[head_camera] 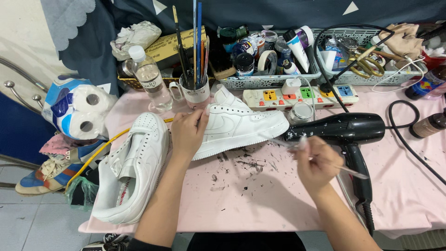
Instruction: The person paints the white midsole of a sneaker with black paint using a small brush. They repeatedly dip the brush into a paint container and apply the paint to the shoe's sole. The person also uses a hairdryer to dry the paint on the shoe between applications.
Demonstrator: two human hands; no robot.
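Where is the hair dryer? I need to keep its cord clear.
In the head view the black hair dryer lies on the table's right side, just beyond the right hand, below the power strip.
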